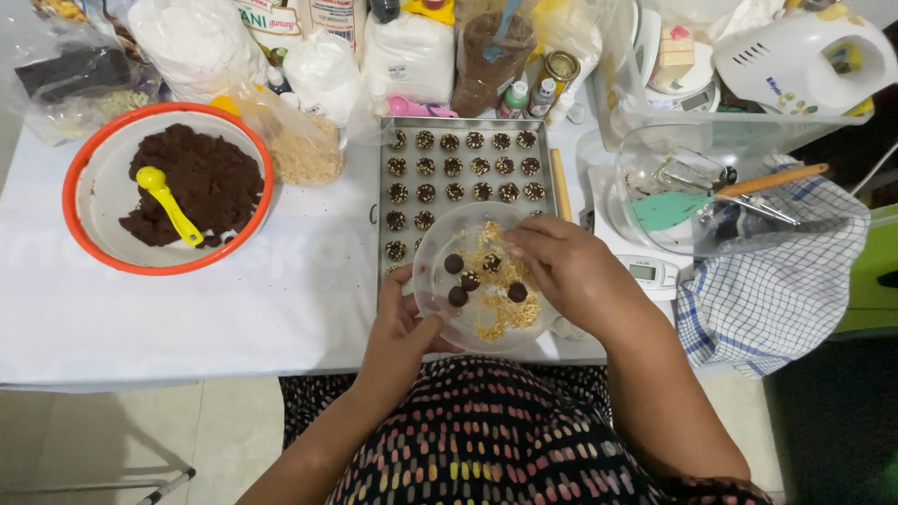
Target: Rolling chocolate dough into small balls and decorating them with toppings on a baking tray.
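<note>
Dough balls (pixel 458 281) sit in clear plastic bowl (pixel 440 234) over baking tray (pixel 552 201); soft, squashable, pinch lightly. Left hand (pixel 404 323) grips bowl rim; right hand (pixel 561 266) fingers closed inside on crumbs.

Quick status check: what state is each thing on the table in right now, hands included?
left hand: holding the rim of the clear bowl.
right hand: fingers inside the bowl, on the crumbs.
clear bowl: tilted, holds dark balls and crumbs.
baking tray: partly filled with rows of coated balls.
orange-rimmed bowl: holds dark dough and a yellow scoop.
glass bowl: holds whisks and a green spatula.
</note>
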